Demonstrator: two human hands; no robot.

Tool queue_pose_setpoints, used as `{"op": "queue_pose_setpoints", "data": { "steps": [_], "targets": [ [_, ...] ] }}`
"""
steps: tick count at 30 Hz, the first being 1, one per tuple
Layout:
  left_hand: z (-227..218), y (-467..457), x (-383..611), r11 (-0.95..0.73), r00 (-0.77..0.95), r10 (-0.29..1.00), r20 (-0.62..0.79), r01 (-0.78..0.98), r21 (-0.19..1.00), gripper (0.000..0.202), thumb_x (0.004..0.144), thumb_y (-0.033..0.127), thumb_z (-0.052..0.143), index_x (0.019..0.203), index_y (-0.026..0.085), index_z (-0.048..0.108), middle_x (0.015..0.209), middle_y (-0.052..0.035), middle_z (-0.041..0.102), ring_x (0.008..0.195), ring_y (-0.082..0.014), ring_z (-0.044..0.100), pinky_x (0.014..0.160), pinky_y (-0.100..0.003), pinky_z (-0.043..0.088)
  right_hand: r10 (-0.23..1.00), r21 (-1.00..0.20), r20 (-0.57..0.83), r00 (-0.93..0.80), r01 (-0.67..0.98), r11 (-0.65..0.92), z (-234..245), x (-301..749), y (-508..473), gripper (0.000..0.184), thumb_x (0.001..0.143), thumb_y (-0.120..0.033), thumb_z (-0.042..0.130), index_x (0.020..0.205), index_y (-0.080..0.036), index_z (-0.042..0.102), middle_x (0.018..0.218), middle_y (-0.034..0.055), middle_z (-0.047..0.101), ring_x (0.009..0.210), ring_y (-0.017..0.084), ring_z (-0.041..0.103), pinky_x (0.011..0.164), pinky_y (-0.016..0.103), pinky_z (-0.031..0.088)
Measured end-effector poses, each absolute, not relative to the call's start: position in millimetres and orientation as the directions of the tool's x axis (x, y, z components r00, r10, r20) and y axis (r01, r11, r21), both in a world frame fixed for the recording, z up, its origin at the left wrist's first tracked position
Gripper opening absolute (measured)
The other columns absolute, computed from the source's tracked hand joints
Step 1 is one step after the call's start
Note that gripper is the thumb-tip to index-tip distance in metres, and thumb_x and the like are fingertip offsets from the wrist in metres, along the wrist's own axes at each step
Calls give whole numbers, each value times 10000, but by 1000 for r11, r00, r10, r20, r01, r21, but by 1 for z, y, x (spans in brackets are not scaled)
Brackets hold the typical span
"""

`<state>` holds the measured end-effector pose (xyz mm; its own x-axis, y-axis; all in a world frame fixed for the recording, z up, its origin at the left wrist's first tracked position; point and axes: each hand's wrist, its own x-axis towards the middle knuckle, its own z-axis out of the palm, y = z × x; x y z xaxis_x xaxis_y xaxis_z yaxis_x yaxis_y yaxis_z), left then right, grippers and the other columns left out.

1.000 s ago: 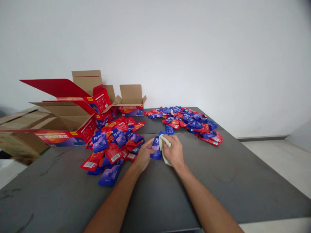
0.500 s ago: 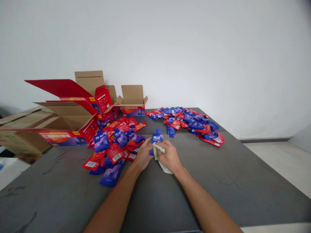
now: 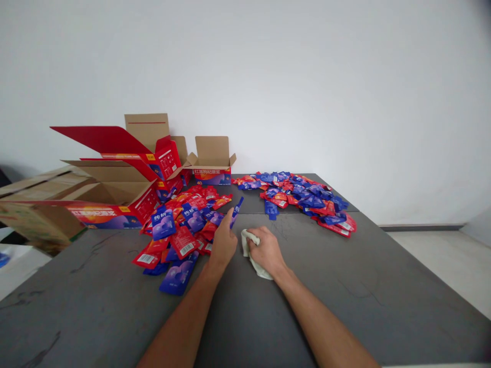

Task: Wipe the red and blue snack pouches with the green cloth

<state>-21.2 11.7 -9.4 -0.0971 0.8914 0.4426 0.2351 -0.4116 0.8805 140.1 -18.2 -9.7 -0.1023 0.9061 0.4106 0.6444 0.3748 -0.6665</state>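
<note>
Between its thumb and fingers, my left hand (image 3: 223, 240) grips a blue pouch (image 3: 237, 208), turned nearly edge-on above the table. A pale cloth (image 3: 260, 269) is bunched in my closed right hand (image 3: 266, 248), a short gap to the right of the pouch. Beside my left hand lies a heap of red and blue pouches (image 3: 183, 240), several with white barcode labels showing. Farther back on the right spreads another pile of red and blue pouches (image 3: 307, 197).
Open red cartons with brown insides (image 3: 111, 214) stand at the left of the dark table (image 3: 245, 327). A smaller open carton (image 3: 212, 175) is by the wall. Plain brown boxes (image 3: 42, 225) and a white bag (image 3: 23, 266) sit past the left edge.
The cloth has come away from the pouch, and my hands have parted. My left hand has turned the pouch from face-on to edge-on and moved it slightly left.
</note>
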Motion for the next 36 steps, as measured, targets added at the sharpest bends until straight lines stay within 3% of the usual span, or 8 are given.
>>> {"op": "queue_pose_setpoints", "data": {
  "steps": [3, 6, 11, 16, 20, 25, 31, 36],
  "targets": [
    [-9, 17, -35, -420, -58, 847, 528, 536, 732, 774, 683, -61, 401, 1409, 186, 510, 1444, -69, 540, 1364, -215, 461, 1202, -403, 292, 910, -674, 402, -99, 640, 367, -9, 140, -19, 301, 839, -148, 583, 1068, -263, 740, 1013, 47, 676, 938, 175, 633, 886, 257, 473],
    [-10, 21, -44, -365, -53, 822, 567, 715, 596, 794, 679, -66, 388, 1428, 181, 484, 1445, -71, 539, 1367, -209, 457, 1193, -410, 320, 913, -678, 395, -102, 638, 365, -10, 140, -18, 300, 838, -152, 583, 1070, -260, 739, 1021, 43, 676, 941, 168, 631, 888, 242, 464],
    [-12, 24, -52, -224, -79, 817, 572, 870, 440, 730, 734, -53, 388, 1438, 122, 467, 1456, -124, 522, 1383, -234, 430, 1184, -413, 323, 918, -678, 383, -98, 646, 352, -16, 140, -16, 295, 853, -177, 588, 1093, -270, 733, 1032, 38, 678, 932, 166, 632, 887, 240, 462],
    [-18, 19, -52, 103, -216, 877, 429, 957, 270, 487, 886, 139, 431, 1344, 184, 588, 1485, -158, 479, 1410, -413, 335, 1114, -682, 244, 926, -676, 368, -90, 658, 333, -17, 140, -15, 290, 850, -193, 595, 1090, -276, 735, 1048, 35, 683, 939, 167, 639, 883, 242, 465],
    [-16, 15, -41, 172, -251, 860, 445, 962, 210, 442, 943, 269, 397, 1318, 161, 604, 1488, -195, 459, 1450, -422, 245, 1106, -713, 192, 937, -658, 342, -69, 695, 291, -14, 145, -14, 281, 848, -200, 596, 1080, -274, 737, 1042, 32, 683, 934, 164, 645, 879, 233, 458],
    [-15, 11, -14, 6, -98, 880, 465, 981, 196, 465, 953, 265, 372, 1375, 192, 554, 1520, -132, 442, 1473, -355, 225, 1170, -626, 169, 950, -583, 311, 22, 794, 173, -6, 165, -7, 257, 866, -205, 577, 1052, -274, 740, 1014, 38, 674, 915, 167, 642, 846, 232, 440],
    [-31, 23, 33, -339, 257, 899, 356, 922, 190, 477, 969, 265, 329, 1404, 194, 509, 1543, -97, 422, 1471, -303, 259, 1194, -552, 193, 941, -507, 282, 189, 862, -21, -1, 202, 4, 263, 879, -212, 549, 1067, -252, 729, 1014, 65, 654, 876, 177, 642, 774, 244, 427],
    [-29, 56, 86, -442, 388, 890, 239, 863, 244, 520, 965, 276, 313, 1460, 156, 419, 1573, -115, 368, 1465, -298, 280, 1198, -527, 201, 907, -478, 280, 316, 865, -154, -2, 228, 11, 239, 871, -205, 540, 1010, -225, 733, 1002, 94, 644, 877, 197, 636, 782, 266, 426]
  ]
}}
